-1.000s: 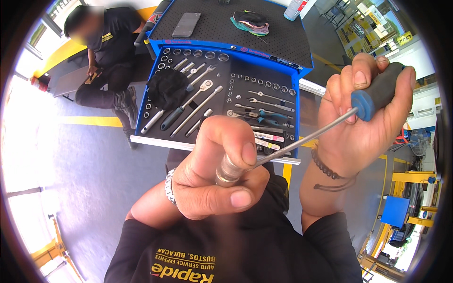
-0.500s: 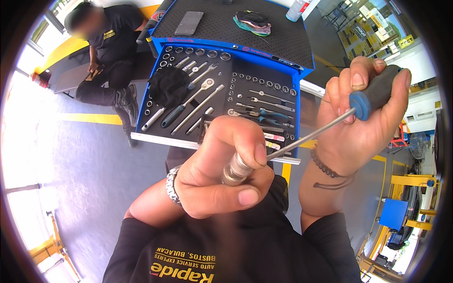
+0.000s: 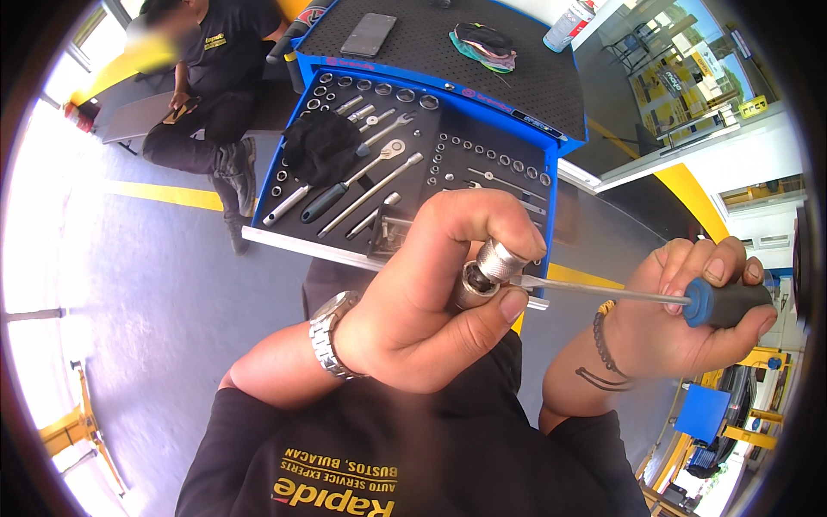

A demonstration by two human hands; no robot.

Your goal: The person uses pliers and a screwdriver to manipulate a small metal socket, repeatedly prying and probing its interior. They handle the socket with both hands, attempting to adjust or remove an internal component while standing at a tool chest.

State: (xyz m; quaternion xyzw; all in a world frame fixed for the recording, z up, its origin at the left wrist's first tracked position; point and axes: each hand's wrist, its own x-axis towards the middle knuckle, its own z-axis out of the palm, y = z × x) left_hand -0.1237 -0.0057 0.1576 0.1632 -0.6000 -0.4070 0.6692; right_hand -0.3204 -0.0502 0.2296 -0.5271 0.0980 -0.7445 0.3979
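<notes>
My left hand [image 3: 422,302] is closed around a small silver knurled metal fitting [image 3: 500,260] with two short cylindrical parts and a dark gap between them, pinched by thumb and forefinger. My right hand [image 3: 663,323] wraps the black and blue handle of a flat-blade screwdriver [image 3: 603,294]. Its shaft runs level toward the left, and the blade tip is at the fitting; whether it touches cannot be made out. Beyond my hands stands an open tool drawer [image 3: 284,250] with sockets, ratchets [image 3: 393,149] and wrenches [image 3: 422,105] in dark foam.
A black cloth or glove [image 3: 320,148] lies over the drawer's left tools. On the blue cabinet's black top [image 3: 422,39] are a phone [image 3: 369,34], a bundle of cloth [image 3: 482,46] and a spray can [image 3: 568,26]. A seated person [image 3: 220,86] is at the far left.
My right hand has lowered and moved slightly right, bringing the screwdriver from slanted to nearly level. My left hand has shifted right and turned, so the fitting's joint now faces up.
</notes>
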